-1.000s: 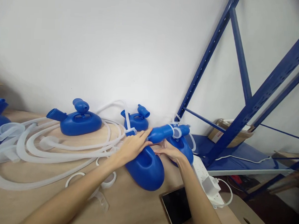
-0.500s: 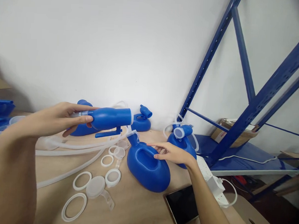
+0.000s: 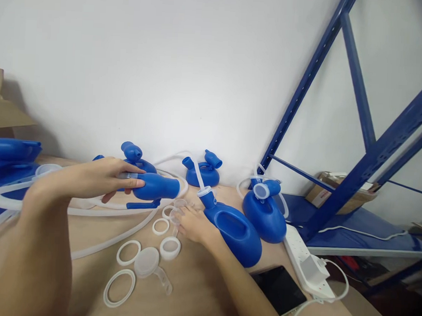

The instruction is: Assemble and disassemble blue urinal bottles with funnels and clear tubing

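My left hand (image 3: 120,179) grips a blue plastic spout piece (image 3: 156,186) by its clear connector, its wide mouth facing right. My right hand (image 3: 189,223) reaches to the table, fingertips at a small translucent lid (image 3: 176,214); whether it is pinched is hidden. Just right of that hand stands a blue bottle (image 3: 237,232) with a handle opening and a clear tube in its neck. White rings (image 3: 119,287) and a larger translucent cap with a strap (image 3: 146,262) lie on the table (image 3: 190,289) nearer me.
More blue bottles stand along the wall, one at the right (image 3: 264,218). Clear tubing (image 3: 111,242) curls across the left. A dark phone (image 3: 280,290), a white power strip (image 3: 307,267) and a blue shelf frame (image 3: 355,170) are at the right.
My right hand has left the bottle's handle and moved left to the small lid. The blue spout in my left hand is lower, its white rim no longer seen. The view has shifted.
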Demonstrator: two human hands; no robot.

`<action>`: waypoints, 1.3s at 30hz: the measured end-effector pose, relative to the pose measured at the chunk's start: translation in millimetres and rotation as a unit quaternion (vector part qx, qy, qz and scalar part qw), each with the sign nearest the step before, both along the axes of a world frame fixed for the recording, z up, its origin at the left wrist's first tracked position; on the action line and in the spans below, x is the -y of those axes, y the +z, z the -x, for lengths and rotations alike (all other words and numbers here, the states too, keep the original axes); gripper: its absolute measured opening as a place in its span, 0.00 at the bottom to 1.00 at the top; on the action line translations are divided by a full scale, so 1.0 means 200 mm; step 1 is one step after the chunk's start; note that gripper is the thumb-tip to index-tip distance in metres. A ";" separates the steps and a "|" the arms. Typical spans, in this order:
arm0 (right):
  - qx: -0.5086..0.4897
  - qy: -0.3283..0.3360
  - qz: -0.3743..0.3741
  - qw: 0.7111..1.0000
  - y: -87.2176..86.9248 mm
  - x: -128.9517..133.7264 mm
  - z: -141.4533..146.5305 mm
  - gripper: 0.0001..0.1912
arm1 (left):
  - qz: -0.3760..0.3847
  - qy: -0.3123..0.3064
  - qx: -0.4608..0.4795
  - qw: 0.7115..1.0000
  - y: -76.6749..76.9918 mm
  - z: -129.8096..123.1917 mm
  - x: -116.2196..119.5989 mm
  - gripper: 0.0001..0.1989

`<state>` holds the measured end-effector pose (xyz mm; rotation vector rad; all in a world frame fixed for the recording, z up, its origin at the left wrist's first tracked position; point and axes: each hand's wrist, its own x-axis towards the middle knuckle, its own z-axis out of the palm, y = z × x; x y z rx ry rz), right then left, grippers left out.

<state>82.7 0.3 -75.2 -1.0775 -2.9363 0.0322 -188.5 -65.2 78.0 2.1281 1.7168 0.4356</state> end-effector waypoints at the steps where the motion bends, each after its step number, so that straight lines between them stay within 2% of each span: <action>1: -0.002 0.005 0.010 1.000 -0.03 -0.04 0.00 0.21 | 0.011 -0.001 -0.007 1.000 0.00 -0.01 0.00 0.34; 3: -0.011 0.010 0.022 1.000 -0.07 -0.09 -0.01 0.17 | 0.041 -0.009 -0.016 0.999 0.01 -0.03 0.00 0.33; 6: -0.025 0.006 0.039 0.999 -0.05 -0.11 -0.04 0.11 | 0.034 -0.007 0.004 0.999 0.03 -0.06 0.00 0.31; 12: -0.104 -0.046 0.033 0.993 0.12 -0.07 -0.09 0.12 | 0.025 -0.012 0.086 0.996 0.05 -0.05 0.02 0.37; 14: -0.171 -0.079 0.016 0.982 0.18 -0.06 -0.11 0.12 | 0.026 -0.023 0.118 0.992 0.05 -0.03 0.03 0.36; 17: -0.289 -0.120 0.005 0.950 0.24 -0.05 -0.16 0.09 | 0.034 -0.030 0.142 0.989 0.04 0.00 0.04 0.36; 21: -0.386 -0.104 0.061 0.915 0.27 -0.06 -0.20 0.11 | 0.039 -0.030 0.134 0.990 0.03 0.02 0.03 0.38; 24: -0.470 -0.105 0.128 0.867 0.28 -0.07 -0.19 0.18 | 0.035 -0.037 0.109 0.993 0.03 0.00 0.01 0.39; 26: -0.537 -0.114 0.195 0.813 0.29 -0.07 -0.16 0.21 | 0.033 -0.034 0.088 0.995 0.04 -0.01 0.00 0.41; 27: -0.580 -0.118 0.226 0.773 0.30 -0.06 -0.15 0.22 | 0.031 -0.030 0.078 0.996 0.03 -0.02 0.00 0.41; 30: -0.710 -0.102 0.297 0.630 0.33 -0.05 -0.13 0.24 | 0.021 -0.024 0.064 0.997 0.03 -0.04 -0.01 0.43; 31: -0.737 -0.089 0.306 0.596 0.34 -0.04 -0.13 0.25 | 0.019 -0.028 0.065 0.997 0.03 -0.05 -0.02 0.43; 32: -0.752 -0.076 0.306 0.579 0.36 -0.04 -0.13 0.24 | 0.016 -0.036 0.068 0.997 0.02 -0.06 -0.02 0.42; 33: -0.761 -0.066 0.297 0.574 0.37 -0.04 -0.14 0.23 | 0.014 -0.047 0.072 0.996 0.02 -0.07 -0.03 0.41; 36: -0.773 -0.048 0.255 0.579 0.39 -0.04 -0.16 0.22 | 0.003 -0.093 0.086 0.992 0.01 -0.12 -0.07 0.38; 39: -0.792 -0.015 0.219 0.570 0.39 -0.03 -0.16 0.27 | -0.003 -0.135 0.100 0.986 -0.01 -0.19 -0.10 0.38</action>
